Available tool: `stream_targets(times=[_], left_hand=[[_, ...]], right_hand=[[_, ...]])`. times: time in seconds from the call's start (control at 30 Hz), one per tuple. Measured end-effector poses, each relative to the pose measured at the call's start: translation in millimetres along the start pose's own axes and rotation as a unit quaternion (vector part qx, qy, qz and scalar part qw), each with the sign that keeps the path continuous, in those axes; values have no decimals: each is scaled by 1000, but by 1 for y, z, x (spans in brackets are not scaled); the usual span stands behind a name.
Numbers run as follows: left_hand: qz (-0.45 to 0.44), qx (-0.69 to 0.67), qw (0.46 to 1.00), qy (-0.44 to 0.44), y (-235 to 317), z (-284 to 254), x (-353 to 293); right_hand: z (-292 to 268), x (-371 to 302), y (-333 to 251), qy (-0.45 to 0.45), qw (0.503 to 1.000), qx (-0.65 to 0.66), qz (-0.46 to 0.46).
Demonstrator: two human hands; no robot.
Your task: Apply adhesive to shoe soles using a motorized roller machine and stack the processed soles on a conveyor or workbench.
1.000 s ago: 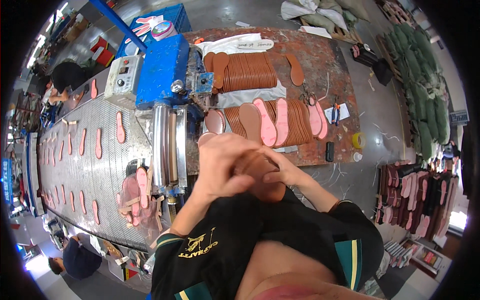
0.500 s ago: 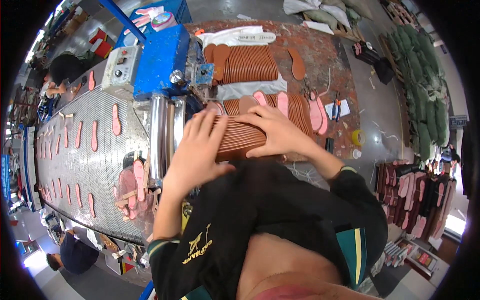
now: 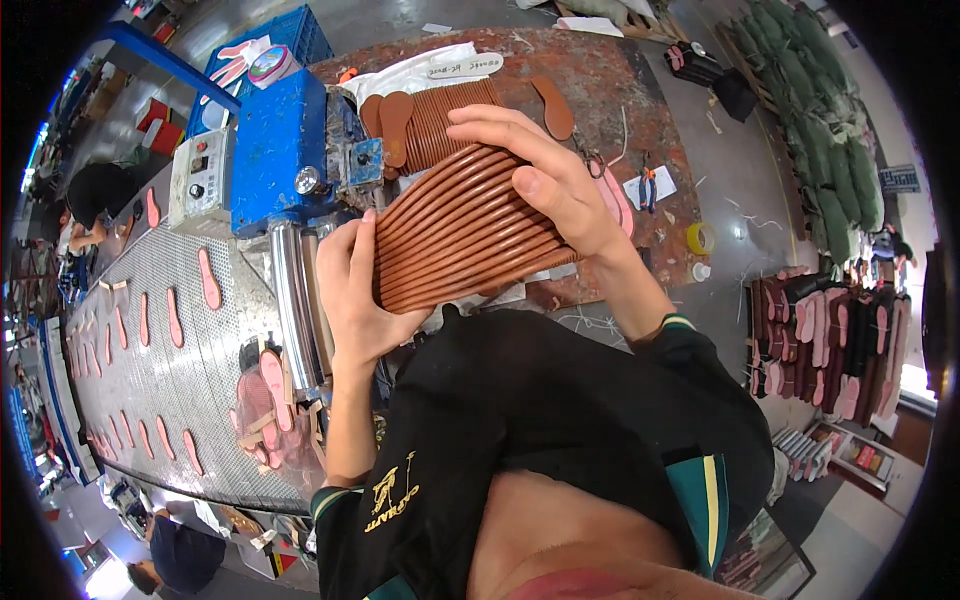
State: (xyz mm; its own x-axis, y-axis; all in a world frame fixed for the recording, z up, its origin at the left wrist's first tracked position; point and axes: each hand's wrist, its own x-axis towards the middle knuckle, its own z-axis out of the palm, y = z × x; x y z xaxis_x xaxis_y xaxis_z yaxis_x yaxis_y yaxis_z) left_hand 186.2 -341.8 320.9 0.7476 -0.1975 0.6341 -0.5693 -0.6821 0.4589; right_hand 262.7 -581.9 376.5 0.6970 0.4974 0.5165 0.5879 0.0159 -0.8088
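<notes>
A thick stack of brown insoles (image 3: 465, 225) is gripped between my two hands, raised in front of my body, edges fanned toward me. My left hand (image 3: 350, 290) clasps its left end, with the thumb along the lower edge. My right hand (image 3: 565, 190) wraps the right end, fingers over the top and thumb on the near side. Just beyond, a row of brown insoles (image 3: 455, 108) stands packed on the worktable (image 3: 620, 85), with one more brown insole (image 3: 553, 108) lying alone. Pink insoles (image 3: 612, 200) are partly hidden behind my right hand.
At left stands a blue roller machine (image 3: 275, 150) with shiny metal rollers (image 3: 295, 300) and a control box (image 3: 197, 180). Pink insoles lie spaced on a mesh conveyor (image 3: 235, 380). Pliers (image 3: 648, 190) and yellow tape (image 3: 700, 238) are at the table's right. A person (image 3: 180, 550) is at lower left.
The stack has come up nearer and spread into a fan between my hands. My right hand has moved up and right, my left hand slightly down. The view has shifted a little.
</notes>
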Motion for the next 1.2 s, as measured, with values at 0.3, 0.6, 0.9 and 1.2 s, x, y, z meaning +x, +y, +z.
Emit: stream_targets(times=[0.3, 0.6, 0.9, 1.2], left_hand=[[-21, 16, 991, 128, -3, -24, 18], [-267, -161, 927, 207, -40, -66, 44], [-542, -436, 718, 10, -212, -109, 89], [-596, -267, 747, -124, -281, -123, 90]], right_hand=[[20, -1, -43, -48, 995, -73, -53], [72, -37, -23, -174, 958, 220, -57], [81, -73, 21, -245, 958, -120, 83], [61, -104, 52, -250, 948, -83, 181]])
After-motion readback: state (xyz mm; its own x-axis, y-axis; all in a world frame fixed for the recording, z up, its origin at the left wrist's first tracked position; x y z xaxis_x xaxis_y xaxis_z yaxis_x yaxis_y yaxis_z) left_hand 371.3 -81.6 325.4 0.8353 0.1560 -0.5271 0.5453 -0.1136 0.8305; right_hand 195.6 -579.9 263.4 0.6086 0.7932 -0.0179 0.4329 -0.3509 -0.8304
